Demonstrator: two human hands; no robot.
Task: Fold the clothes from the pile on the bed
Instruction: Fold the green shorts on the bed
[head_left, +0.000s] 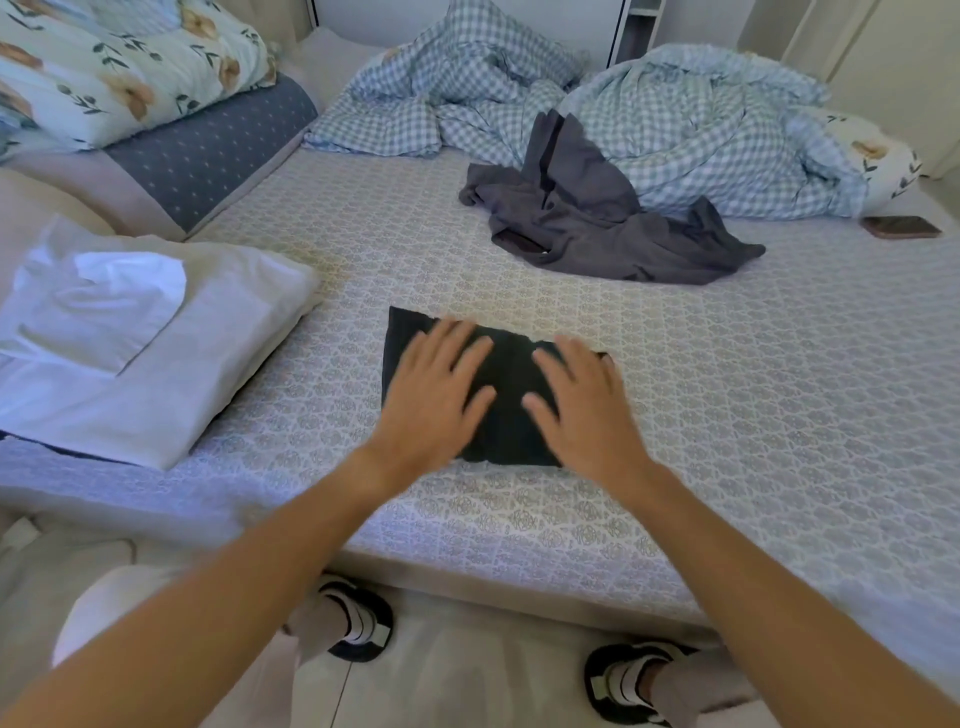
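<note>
Both hands lay flat, fingers straight and spread, gripping nothing: the left hand (434, 387) pressed on the left half of a folded black garment (506, 387) and the right hand (584, 402) on its right half, thumbs pointing inward toward each other. The garment sat as a compact dark rectangle on the patterned bedsheet (727, 405), near the bed's front edge. Farther back, well apart from it, a crumpled dark grey garment (597, 228) lay unfolded against a bunched blue checked duvet (701, 135). To the left, a stack of folded white clothes (145, 353) rested near the mattress edge. A phone (903, 226) lay at the far right, beside the duvet. Floral pillows (114, 67) were piled at the back left.
</note>
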